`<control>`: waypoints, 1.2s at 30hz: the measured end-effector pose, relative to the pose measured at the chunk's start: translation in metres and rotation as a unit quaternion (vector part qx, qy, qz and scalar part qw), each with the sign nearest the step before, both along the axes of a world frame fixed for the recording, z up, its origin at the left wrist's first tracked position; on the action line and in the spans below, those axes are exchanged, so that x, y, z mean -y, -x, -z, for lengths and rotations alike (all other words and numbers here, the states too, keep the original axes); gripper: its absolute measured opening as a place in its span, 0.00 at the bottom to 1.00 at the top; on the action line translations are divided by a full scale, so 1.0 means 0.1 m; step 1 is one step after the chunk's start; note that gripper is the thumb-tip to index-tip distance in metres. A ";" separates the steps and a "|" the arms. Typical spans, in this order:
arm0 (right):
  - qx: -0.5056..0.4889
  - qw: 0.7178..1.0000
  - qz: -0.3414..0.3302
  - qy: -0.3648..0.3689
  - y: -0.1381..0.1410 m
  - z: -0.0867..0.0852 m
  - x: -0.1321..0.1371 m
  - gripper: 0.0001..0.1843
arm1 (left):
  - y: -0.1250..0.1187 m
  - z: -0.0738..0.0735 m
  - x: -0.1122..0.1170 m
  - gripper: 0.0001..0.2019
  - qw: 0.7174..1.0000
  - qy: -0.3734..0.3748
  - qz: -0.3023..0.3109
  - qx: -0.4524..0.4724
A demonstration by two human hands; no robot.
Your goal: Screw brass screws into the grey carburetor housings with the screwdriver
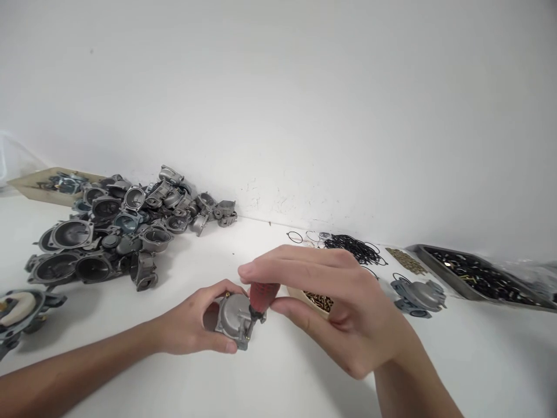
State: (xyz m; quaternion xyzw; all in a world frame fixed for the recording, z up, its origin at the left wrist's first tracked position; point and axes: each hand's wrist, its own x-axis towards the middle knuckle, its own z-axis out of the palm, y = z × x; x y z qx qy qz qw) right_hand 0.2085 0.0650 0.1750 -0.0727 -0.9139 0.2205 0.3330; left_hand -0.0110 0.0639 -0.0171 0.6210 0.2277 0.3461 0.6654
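My left hand (191,318) is wrapped round a grey metal carburetor (234,316), with the thumb along its near side and the fingers behind it. The carburetor's round float bowl faces up, and a brass-coloured screw shows at its edge. In my right hand (343,302) is a screwdriver (263,297) with a red handle, held between the thumb and fingers. It stands tilted over the right side of the bowl. The tip is down by the bowl's rim, near another brass screw; whether it sits in the screw head I cannot tell.
Grey bowls and housings (126,223) are heaped at left, before a cream tray (43,194). A carburetor with a white float (20,307) lies nearer. Rightward are black O-rings (354,248), brass parts (407,261), a dark tray (461,281), another carburetor (420,295) and brass screws (319,300).
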 end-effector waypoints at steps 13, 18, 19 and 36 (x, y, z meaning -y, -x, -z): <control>-0.058 0.997 0.044 -0.010 -0.04 -0.04 -0.03 0.14 | 0.01 -0.09 0.00 0.32 1.000 0.009 0.004 -0.006; -0.044 0.999 0.005 -0.005 -0.02 -0.02 0.00 0.18 | 0.02 -0.06 0.00 0.36 1.000 0.005 0.002 -0.015; -0.047 0.999 0.005 -0.014 -0.02 -0.02 0.01 0.17 | 0.02 -0.06 -0.01 0.36 1.000 0.002 0.003 -0.013; -0.075 0.996 0.030 -0.027 -0.03 -0.01 0.01 0.17 | 0.02 -0.07 -0.01 0.34 1.000 -0.004 0.001 -0.014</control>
